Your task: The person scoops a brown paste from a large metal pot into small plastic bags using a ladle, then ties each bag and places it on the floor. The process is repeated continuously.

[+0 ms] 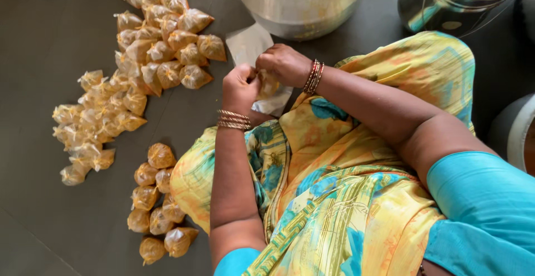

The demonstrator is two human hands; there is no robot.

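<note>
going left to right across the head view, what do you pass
Long pile of tied pouches → smaller pile of pouches → left hand → pouch in both hands → right hand → dark steel pot

small clear packet (268, 85) of yellow food between hands, tied packets (150, 42) heaped left

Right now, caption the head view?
Both hands tie a small clear yellow-filled plastic pouch beside tied pouches.
</note>
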